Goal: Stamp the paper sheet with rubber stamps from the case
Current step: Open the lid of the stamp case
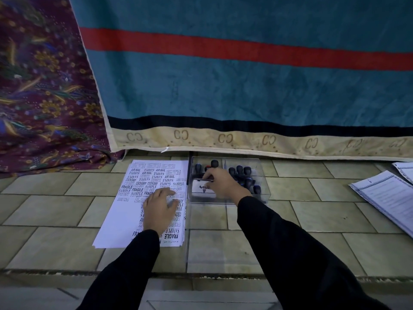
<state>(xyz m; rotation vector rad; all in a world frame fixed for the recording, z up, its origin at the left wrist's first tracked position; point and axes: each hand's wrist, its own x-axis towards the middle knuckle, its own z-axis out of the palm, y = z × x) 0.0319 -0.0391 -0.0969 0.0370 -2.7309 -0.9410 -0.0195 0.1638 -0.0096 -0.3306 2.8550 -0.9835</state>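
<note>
Head view: at frame centre, the left hand (159, 208) lies flat, fingers spread, on the stamped paper sheet (125, 211). Just right, the right hand (220, 182) reaches into the clear case (264, 193), fingers closed on a rubber stamp (204, 179). The stamp looks light and rigid, best gripped by its knob; the paper looks thin and likely to slide.

The paper sheet (143, 193) is covered in stamped words going every which way: AIR MAIL, SAMPLE, FRAGILE, FAX OUT, AMENDED, EXPRESS. The white label (204, 189) in the clear case (263, 193) starts "Arli", rest is hidden. The blanket's beige border (245, 142) repeats a "CC" logo.
</note>
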